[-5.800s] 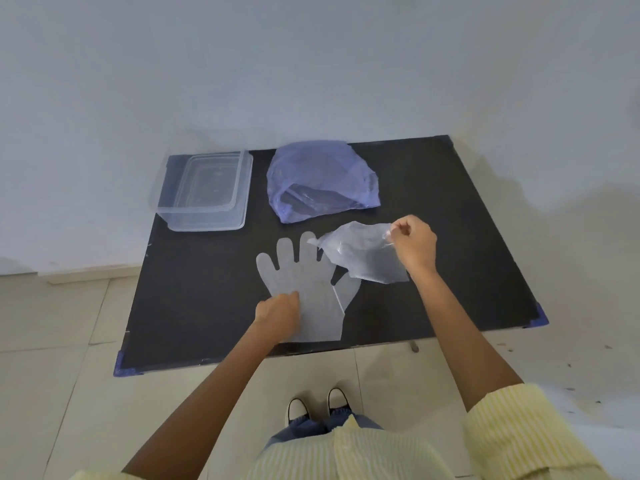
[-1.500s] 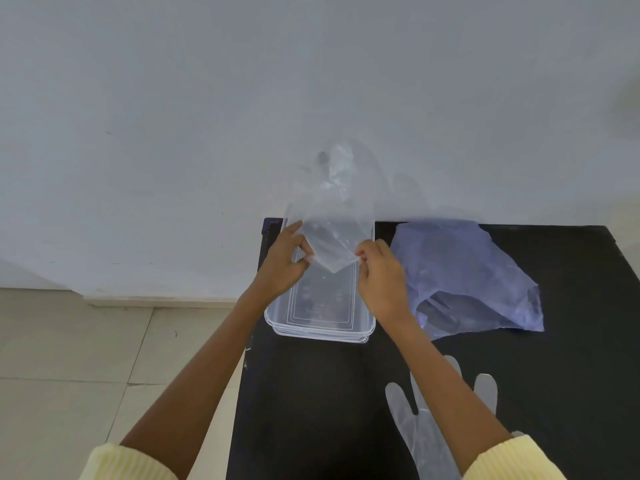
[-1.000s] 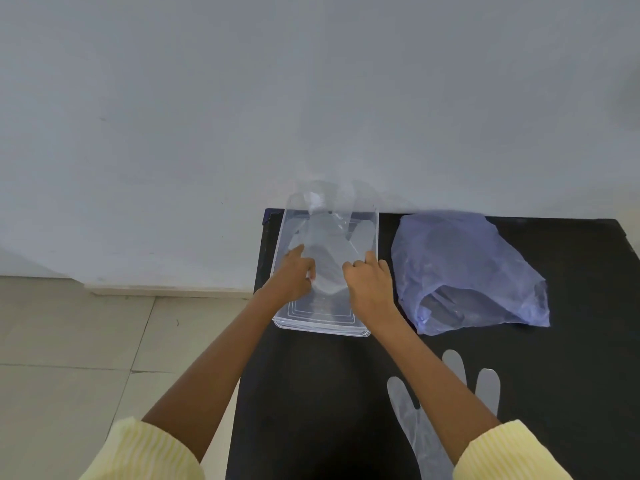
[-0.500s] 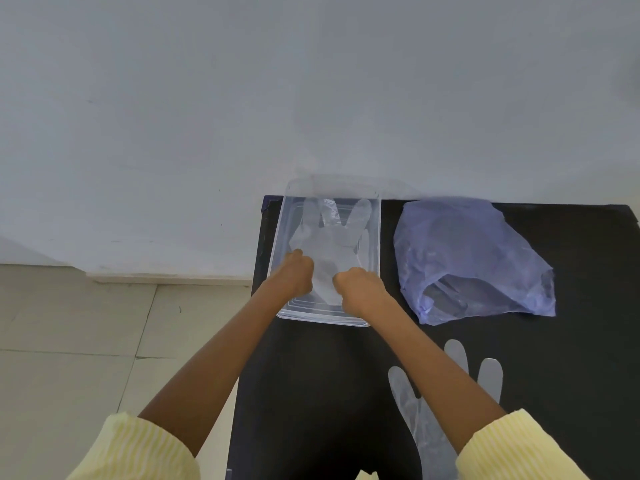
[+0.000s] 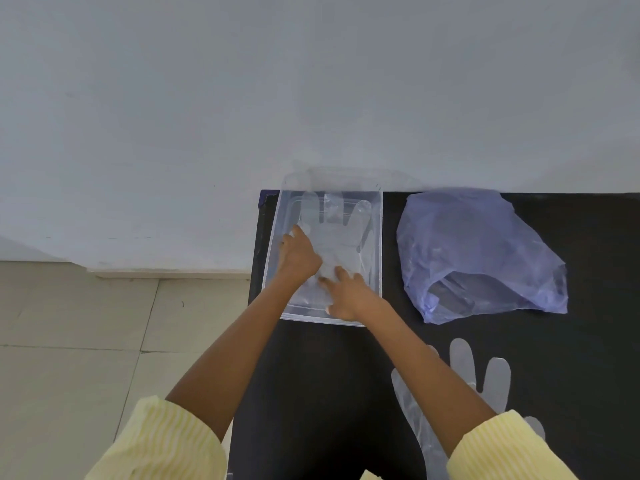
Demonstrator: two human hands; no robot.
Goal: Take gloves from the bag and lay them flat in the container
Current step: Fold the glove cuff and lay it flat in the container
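A clear plastic glove [image 5: 337, 233] lies spread in the clear rectangular container [image 5: 378, 237] at the table's back left, fingers pointing to the wall. My left hand [image 5: 298, 258] rests on the glove's left side, fingers loosely curled. My right hand [image 5: 346, 296] presses flat on the glove's cuff end near the container's front edge, fingers spread. A second clear glove [image 5: 481, 382] lies flat on the black table near me, partly under my right forearm. The crumpled purple bag [image 5: 474, 251] sits to the right of the container, mouth facing me.
The black table [image 5: 311, 393] stands against a pale wall [image 5: 311, 98]. Its left edge runs just left of the container, with tiled floor [image 5: 86, 341] beyond. Yellow striped sleeves cover both my upper forearms.
Both hands lowered the hanging glove into the container and spread it flat. They have since let go of its cuff: the left slid up along its side, the right opened flat on it.
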